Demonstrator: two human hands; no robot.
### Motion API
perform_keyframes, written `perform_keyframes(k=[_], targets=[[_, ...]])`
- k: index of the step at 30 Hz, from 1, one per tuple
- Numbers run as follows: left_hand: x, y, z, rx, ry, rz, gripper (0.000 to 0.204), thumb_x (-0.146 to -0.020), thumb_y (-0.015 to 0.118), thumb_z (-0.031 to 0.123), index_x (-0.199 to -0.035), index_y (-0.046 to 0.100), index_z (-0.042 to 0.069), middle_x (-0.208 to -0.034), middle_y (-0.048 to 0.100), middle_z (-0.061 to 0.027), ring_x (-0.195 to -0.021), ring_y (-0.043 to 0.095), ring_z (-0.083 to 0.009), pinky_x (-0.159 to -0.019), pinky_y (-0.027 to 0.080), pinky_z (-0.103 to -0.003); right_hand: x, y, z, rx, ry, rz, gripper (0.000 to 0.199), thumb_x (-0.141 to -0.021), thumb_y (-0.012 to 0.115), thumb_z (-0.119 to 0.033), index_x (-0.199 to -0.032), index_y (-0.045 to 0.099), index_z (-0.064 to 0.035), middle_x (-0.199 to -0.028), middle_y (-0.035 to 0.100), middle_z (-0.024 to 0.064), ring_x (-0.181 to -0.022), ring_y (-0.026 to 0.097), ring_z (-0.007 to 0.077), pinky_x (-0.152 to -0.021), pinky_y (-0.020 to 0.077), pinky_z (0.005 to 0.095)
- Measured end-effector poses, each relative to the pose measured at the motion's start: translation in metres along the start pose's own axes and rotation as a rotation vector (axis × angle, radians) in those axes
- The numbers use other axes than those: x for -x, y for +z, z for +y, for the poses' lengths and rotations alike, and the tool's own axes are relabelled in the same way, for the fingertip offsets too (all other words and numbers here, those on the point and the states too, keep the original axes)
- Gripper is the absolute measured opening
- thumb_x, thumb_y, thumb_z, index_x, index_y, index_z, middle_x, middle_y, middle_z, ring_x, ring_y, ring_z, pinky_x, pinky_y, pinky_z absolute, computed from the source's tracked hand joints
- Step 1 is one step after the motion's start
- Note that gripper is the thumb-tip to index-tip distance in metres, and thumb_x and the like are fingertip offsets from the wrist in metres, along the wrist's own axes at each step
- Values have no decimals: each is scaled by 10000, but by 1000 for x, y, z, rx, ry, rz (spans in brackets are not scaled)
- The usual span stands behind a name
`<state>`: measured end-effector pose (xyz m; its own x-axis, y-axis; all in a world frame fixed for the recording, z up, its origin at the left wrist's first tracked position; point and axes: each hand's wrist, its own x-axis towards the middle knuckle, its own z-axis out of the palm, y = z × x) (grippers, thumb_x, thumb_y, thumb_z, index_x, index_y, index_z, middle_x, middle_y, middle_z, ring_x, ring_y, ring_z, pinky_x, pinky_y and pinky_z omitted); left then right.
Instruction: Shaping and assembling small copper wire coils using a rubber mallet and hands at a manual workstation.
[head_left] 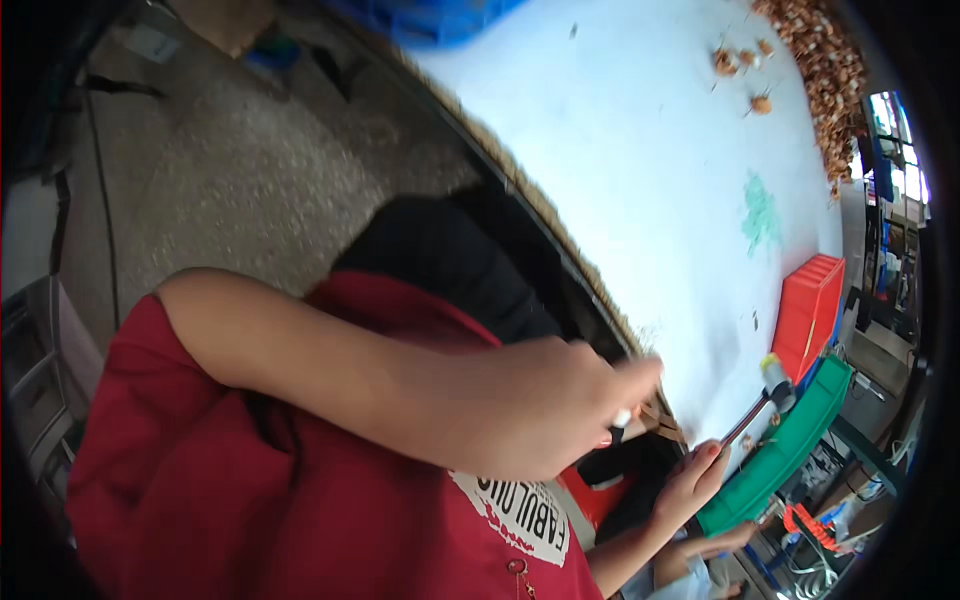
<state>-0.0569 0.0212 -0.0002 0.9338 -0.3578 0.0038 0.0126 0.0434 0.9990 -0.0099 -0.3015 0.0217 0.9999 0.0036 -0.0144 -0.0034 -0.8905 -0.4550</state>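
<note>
My right hand is wrapped round the thin, dark reddish handle of a hammer. The hammer's head, black with a pale yellowish end, is raised toward the upper right, near the red bin. My left hand is nearer to me, in front of my red shirt and beside the table edge. Its fingers are curled and blurred by motion. Beside the fingertips shows a small white piece, seemingly pinched; I cannot make out what it is.
A white-topped table stretches away, with a heap of brown shell-like pieces at its far right. At the right stand a red bin and a long green tray. A blue basket sits at the far edge. Another person's hand is beyond my right arm.
</note>
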Motion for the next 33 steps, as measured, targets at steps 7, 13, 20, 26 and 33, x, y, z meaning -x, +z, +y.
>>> perform_keyframes(k=[7,13,20,26,33], targets=[[-42,-39,62,-1096,939,343,111,-763,595,52,-817,500,38,-623,569,-100,-501,543,-159,-469,449,-277,3,1,14,41,-46,35,301,-992,404,-258,-842,467,-6,-647,474,93,-558,394,185,-553,364,324],[-32,-146,166,-1427,427,619,215,-852,578,136,-1050,617,60,-782,644,-74,-520,513,-206,-481,417,-311,4,2,12,32,-18,59,296,-988,407,-247,-846,465,7,-656,501,117,-562,408,211,-565,376,344],[-20,-274,146,-2063,53,881,175,-884,573,186,-932,609,21,-789,652,-134,-606,597,-261,-562,483,-372,-3,-8,-26,117,35,-77,227,-945,498,-193,-845,486,10,-627,519,146,-509,421,243,-516,370,357],[-123,-155,121,-1645,107,517,91,-885,581,112,-942,614,48,-825,641,-98,-630,584,-217,-605,495,-257,1,-9,-19,134,5,-51,214,-931,526,-182,-845,496,12,-613,528,137,-488,432,259,-503,372,366],[-189,-161,74,-2009,419,-209,194,-795,566,-19,-979,554,42,-989,614,-96,-896,568,-259,-823,477,-345,2,-8,-16,120,0,-31,197,-903,569,-163,-847,510,17,-611,530,133,-484,439,262,-504,376,355]])
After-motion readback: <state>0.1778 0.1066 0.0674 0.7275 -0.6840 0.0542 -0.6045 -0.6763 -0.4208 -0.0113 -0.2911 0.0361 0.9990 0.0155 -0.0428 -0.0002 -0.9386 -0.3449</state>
